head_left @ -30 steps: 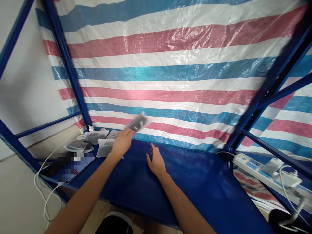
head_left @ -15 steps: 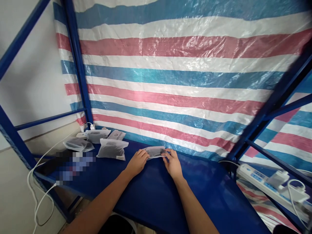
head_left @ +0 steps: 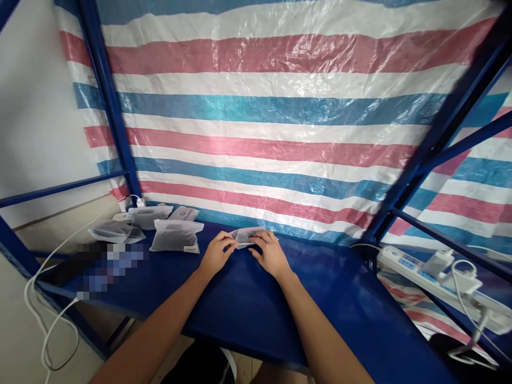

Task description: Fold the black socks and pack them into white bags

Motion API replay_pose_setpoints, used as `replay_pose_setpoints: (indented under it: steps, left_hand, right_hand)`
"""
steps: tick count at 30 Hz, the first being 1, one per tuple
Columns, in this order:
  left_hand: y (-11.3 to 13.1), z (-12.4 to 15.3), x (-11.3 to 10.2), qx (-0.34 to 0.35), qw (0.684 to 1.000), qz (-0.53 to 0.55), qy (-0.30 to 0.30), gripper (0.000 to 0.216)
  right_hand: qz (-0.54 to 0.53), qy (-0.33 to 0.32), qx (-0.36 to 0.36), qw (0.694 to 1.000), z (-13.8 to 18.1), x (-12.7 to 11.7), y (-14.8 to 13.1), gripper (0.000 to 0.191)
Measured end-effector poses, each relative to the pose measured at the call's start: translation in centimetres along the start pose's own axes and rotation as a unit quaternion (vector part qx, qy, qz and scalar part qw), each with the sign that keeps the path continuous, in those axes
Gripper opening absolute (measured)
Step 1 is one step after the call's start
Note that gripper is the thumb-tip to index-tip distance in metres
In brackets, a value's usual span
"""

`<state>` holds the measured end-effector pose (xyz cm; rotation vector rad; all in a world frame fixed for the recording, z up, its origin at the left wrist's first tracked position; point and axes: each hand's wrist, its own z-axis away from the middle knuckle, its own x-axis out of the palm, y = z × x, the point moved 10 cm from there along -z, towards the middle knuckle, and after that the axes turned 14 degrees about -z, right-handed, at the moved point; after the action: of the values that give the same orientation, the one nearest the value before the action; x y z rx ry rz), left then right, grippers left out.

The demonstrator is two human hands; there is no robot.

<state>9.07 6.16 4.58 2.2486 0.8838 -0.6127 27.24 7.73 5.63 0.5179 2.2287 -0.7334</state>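
A frosted zip bag (head_left: 245,233) lies near the back of the blue tabletop, between my two hands. With thumb and fingers, my left hand (head_left: 216,255) pinches its left end. My right hand (head_left: 272,253) is bent over the right part, its fingers closed on the near edge and covering that end. A pale strip shows along the near edge; the bag's contents cannot be made out. To the left stands another frosted bag (head_left: 176,236) with something dark inside and a small white label at its lower corner.
More frosted bags (head_left: 150,217) and a grey printed packet (head_left: 184,214) sit at the back left. A blurred-out patch (head_left: 110,264) covers something at the left edge. Blue metal posts (head_left: 110,101) frame a striped sheet (head_left: 256,122). A white power strip (head_left: 412,265) with plugs lies right.
My right hand has slid inward along the bag, its fingers now over the near edge. The bag's near edge looks raised. The whole view has shifted slightly.
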Motion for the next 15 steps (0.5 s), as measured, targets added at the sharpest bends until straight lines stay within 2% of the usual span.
replay_pose_setpoints:
  steps: [4, 7, 11, 13, 15]
  left_hand:
    - [0.6, 0.5, -0.3, 0.014, 1.000, -0.014, 0.010, 0.020]
    - [0.4, 0.7, -0.2, 0.011, 0.999, -0.037, 0.008, 0.020]
    - [-1.3, 0.7, -1.1, -0.040, 0.997, -0.053, 0.042, 0.021]
    - [-2.1, 0.8, -1.8, -0.070, 0.991, -0.091, 0.065, 0.020]
    - [-1.9, 0.9, -2.1, -0.071, 0.984, -0.146, 0.071, 0.018]
  right_hand:
    - [-0.008, -0.045, -0.042, 0.998, -0.6, 1.5, -2.8, 0.032]
    - [-0.015, -0.054, -0.061, 0.997, -0.8, 1.8, -3.5, 0.032]
    - [0.030, -0.033, -0.027, 0.999, -0.6, 0.5, -0.8, 0.033]
    - [0.054, -0.010, 0.005, 0.998, -0.3, -0.5, 1.1, 0.032]
    - [0.055, 0.006, 0.013, 0.998, -0.2, -0.8, 2.1, 0.030]
